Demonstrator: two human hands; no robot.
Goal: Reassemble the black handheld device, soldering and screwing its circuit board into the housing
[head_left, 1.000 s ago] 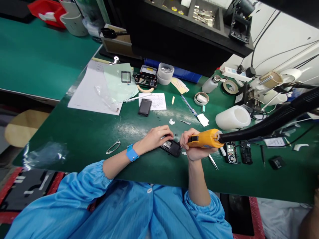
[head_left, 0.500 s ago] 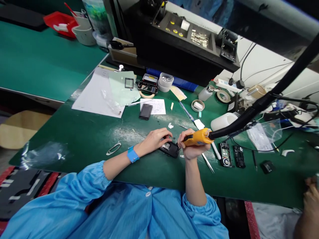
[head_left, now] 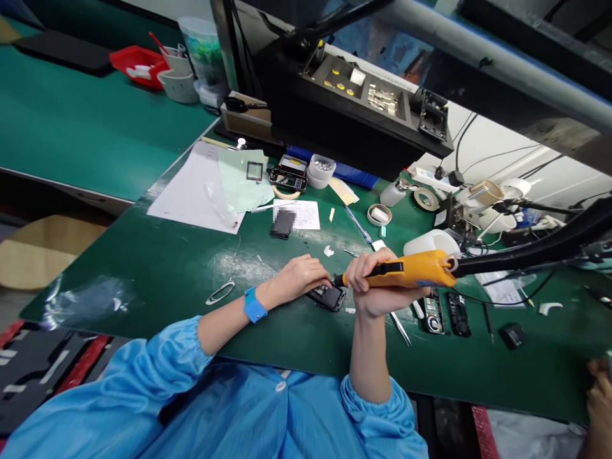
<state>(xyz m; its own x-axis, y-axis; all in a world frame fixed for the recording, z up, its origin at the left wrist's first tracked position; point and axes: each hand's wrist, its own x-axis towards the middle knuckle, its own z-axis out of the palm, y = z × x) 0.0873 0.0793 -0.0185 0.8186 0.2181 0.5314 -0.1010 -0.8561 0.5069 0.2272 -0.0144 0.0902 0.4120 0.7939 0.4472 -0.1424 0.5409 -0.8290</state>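
An opened black phone (head_left: 329, 296) lies on the green bench top in front of me, its inner parts exposed. My left hand (head_left: 306, 274) is closed above its left end, thumb and fingers pinched together; what they pinch, if anything, is too small to make out. My right hand (head_left: 375, 280) wraps round an orange hand tool (head_left: 415, 268) with a black switch and a thick black hose (head_left: 530, 245). The tool's dark tip (head_left: 338, 280) points left, close to my left fingertips and just over the phone. A blue band (head_left: 255, 304) circles my left wrist.
Right of the phone lie tweezers (head_left: 400, 328), an opened device half (head_left: 433, 312) and a black housing (head_left: 459, 313). Behind are a white scrap (head_left: 328, 251), a dark phone-like piece (head_left: 283, 224) and a white cylinder (head_left: 430, 243). Another person's hand (head_left: 600, 389) is at far right.
My right hand has turned the orange tool so its tip faces left toward my left fingers. The hose has swung lower. My left hand stays by the phone; the view has shifted slightly.
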